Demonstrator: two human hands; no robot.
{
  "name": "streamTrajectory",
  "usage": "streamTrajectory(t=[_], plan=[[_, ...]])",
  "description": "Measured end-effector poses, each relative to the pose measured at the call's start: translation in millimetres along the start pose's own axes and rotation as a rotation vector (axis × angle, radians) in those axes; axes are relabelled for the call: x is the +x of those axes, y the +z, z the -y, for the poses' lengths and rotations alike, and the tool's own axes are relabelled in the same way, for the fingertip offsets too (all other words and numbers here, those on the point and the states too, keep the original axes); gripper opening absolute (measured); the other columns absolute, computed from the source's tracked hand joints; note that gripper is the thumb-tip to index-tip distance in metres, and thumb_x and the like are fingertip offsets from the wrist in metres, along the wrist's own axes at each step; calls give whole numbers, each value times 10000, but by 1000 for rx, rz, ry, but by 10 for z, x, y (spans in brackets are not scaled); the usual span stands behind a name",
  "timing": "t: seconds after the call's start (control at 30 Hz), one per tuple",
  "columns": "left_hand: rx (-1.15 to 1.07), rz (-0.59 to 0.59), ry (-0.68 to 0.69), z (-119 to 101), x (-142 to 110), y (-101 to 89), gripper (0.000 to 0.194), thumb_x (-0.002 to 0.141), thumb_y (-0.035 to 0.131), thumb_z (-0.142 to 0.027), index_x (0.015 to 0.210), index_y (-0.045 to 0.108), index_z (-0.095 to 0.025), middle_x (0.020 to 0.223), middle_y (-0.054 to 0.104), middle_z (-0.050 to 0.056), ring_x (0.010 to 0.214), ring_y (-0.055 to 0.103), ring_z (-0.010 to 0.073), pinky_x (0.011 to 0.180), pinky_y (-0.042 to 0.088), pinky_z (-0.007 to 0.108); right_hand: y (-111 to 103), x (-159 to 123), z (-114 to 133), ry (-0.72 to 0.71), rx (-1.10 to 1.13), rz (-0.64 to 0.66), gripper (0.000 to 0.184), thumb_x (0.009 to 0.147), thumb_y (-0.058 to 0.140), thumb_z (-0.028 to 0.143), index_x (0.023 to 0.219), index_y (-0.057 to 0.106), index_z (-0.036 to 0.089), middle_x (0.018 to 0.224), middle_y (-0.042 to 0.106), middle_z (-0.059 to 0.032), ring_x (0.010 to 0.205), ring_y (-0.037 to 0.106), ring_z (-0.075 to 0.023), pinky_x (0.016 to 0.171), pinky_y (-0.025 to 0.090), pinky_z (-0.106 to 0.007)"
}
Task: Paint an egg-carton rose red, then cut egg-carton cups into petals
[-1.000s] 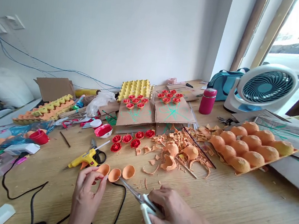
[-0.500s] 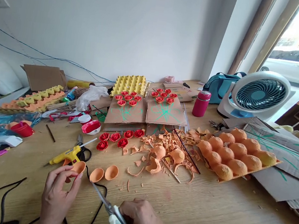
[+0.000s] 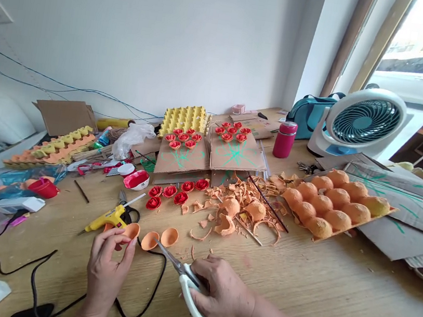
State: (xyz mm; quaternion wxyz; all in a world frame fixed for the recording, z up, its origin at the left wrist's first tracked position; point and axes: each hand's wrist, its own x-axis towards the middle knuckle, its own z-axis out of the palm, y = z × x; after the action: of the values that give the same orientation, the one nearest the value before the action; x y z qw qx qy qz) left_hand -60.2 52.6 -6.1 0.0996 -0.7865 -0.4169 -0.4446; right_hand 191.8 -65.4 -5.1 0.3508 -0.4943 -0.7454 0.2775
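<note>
My left hand (image 3: 109,259) is closed, its thumb and fingers pinching an orange egg-carton cup (image 3: 132,231) at the near side. White-handled scissors (image 3: 187,277) are gripped in my right hand (image 3: 219,288), the blades pointing left and slightly parted. Their tips appear close to a second orange cup (image 3: 150,241); whether they touch it I cannot tell. A third cup (image 3: 169,237) sits just right of that one. Behind my left hand lies a yellow glue gun (image 3: 106,218), beside dark-handled scissors (image 3: 133,213). Several red paper roses (image 3: 169,191) rest farther back.
Orange carton scraps (image 3: 237,199) are heaped mid-table, with an orange egg tray (image 3: 334,204) to their right. Two cardboard panels (image 3: 181,162) carry red flowers. A black cord (image 3: 156,287) loops near my left hand. A pink flask (image 3: 285,140) and fan (image 3: 362,122) stand behind.
The view has shifted, so the table's things sit farther right in it. My left hand has brought its cup slightly closer to the two others. The scissors have moved right, further from my left hand.
</note>
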Motion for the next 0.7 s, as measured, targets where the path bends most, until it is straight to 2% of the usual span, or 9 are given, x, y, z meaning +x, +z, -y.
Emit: streamTrajectory(t=[0.2, 0.4, 0.7], plan=[[-23, 15, -1, -5, -23, 4, 128, 895, 624, -281, 821, 586, -184, 1009, 592, 76, 726, 553, 143, 696, 512, 296, 36, -21, -43, -49, -55, 15, 257, 804, 622, 309, 696, 406, 224, 628, 435, 60, 566, 337, -101, 634, 326, -236], [-34, -23, -22, -17, -12, -42, 134, 892, 637, -288, 829, 589, -180, 1003, 590, 73, 740, 552, 146, 700, 502, 292, 38, -23, -60, -66, -52, 6, 254, 817, 604, 320, 710, 393, 228, 637, 465, 50, 561, 334, -105, 653, 334, -237], [-55, -38, -18, -42, 15, -53, 150, 891, 639, -310, 839, 594, -177, 988, 595, 73, 759, 568, 156, 693, 501, 291, 34, 3, -85, -102, -60, -27, 260, 824, 597, 337, 718, 385, 231, 618, 438, 61, 550, 320, -103, 658, 335, -242]])
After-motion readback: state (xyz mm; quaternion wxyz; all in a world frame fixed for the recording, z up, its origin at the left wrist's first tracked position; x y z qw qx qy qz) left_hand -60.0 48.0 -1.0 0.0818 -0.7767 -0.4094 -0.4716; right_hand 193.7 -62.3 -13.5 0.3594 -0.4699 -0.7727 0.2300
